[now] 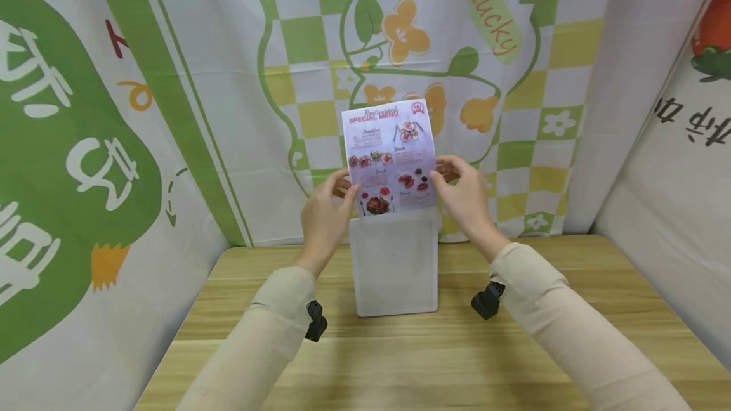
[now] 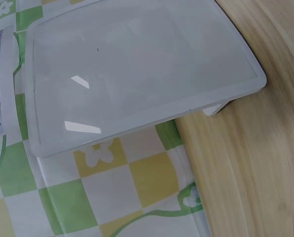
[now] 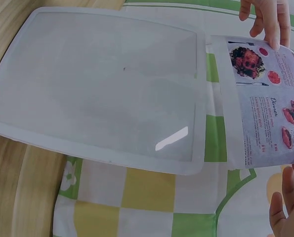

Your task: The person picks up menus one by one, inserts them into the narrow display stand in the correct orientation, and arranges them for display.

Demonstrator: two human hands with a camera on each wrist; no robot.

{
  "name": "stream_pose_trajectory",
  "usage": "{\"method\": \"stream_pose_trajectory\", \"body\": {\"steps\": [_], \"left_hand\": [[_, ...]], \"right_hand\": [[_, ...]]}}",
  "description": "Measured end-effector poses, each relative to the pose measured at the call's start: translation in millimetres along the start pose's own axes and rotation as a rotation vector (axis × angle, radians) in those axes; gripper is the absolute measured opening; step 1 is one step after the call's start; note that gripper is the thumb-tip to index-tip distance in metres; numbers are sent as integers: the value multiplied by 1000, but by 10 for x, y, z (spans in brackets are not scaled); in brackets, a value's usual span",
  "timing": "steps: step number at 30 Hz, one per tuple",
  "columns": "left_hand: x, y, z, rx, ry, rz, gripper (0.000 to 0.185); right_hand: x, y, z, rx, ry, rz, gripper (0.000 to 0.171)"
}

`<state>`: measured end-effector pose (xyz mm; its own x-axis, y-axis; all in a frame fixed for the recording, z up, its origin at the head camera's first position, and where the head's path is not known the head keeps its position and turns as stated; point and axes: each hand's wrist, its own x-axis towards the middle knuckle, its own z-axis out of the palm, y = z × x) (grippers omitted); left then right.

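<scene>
Both hands (image 1: 322, 214) (image 1: 465, 198) grip menu (image 1: 391, 154); bottom edge behind stand (image 1: 395, 268).

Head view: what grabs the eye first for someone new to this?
The pink restaurant menu sheet, held up mid-frame, left hand and right hand pinching its side edges. Its lower edge meets the top of a clear upright stand on the wooden table. Behind hangs a green-and-yellow checked cloth.

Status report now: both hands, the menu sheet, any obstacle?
Left hand and right hand pinch menu sheet by its edges. Sheet above clear stand. No obstacle seen.
</scene>
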<state>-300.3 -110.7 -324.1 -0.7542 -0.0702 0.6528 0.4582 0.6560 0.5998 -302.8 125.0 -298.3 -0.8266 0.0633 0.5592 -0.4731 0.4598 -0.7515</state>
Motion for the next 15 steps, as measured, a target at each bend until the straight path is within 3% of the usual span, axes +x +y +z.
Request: {"method": "stream_pose_trajectory", "body": {"steps": [15], "left_hand": [[106,-24,24,46,27,-23,34]], "right_hand": [[126,27,95,-52,32,-14,23]]}}
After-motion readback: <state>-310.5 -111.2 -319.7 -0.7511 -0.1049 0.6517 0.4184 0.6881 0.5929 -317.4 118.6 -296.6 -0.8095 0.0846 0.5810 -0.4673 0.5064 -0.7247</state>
